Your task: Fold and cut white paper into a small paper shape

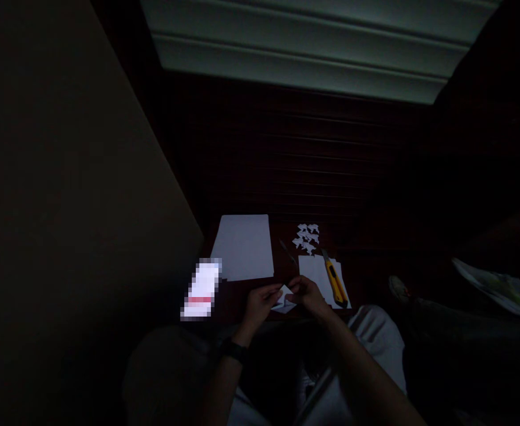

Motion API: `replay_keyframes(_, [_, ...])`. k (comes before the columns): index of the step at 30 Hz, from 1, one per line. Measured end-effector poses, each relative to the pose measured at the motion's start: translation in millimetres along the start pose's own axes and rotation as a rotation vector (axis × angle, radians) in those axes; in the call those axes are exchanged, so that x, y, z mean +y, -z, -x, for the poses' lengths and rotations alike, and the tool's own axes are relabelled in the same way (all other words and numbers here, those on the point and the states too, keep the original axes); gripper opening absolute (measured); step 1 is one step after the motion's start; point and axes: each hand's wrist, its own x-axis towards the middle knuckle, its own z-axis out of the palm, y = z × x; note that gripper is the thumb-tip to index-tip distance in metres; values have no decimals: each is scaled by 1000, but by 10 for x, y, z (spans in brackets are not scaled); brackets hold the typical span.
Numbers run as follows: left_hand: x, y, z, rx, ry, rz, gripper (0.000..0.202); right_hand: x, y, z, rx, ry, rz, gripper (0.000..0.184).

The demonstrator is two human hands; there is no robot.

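Between my hands, over the near edge of a dark table, is a small piece of folded white paper [285, 303] with a pointed top. My left hand [260, 303] pinches its left side, and my right hand [309, 294] pinches its right side. Part of the paper is hidden by my fingers. Just right of my right hand lies a stack of white paper pieces [313, 269], with a yellow utility knife [336, 281] resting across it. Beyond that stack sits a cluster of several small folded paper shapes [306, 236].
A large white paper sheet [244, 245] lies at the table's left. A thin pen-like object [288, 251] is right of it. A lit, pixelated screen [201, 290] stands at the left edge. A wall [86, 177] rises left; another person's shoe [493, 287] is at right.
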Motion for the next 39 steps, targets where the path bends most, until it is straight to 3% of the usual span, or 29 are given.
replay_keyframes(12, [-16,19,-41,-18,-7,-76,32,37,-21,25,41,-70,-44,34])
replay_keyframes(21, [-14,-8,-54,8,-13,-97,29,-50,-155,-89,132,-9,132,25])
replay_keyframes(28, [252,35,82,-125,-49,-47,44,-49,-135,-110,224,-98,69,31])
replay_keyframes(31, [224,24,76,-172,-62,-1,52,-46,-115,-102,207,-90,52,33])
replay_keyframes(35, [53,-3,21,-39,15,39,39,-18,-94,-107,188,-64,61,34])
replay_keyframes(39, [-25,4,2,-9,46,76,41,-10,-88,-114,180,-40,106,35])
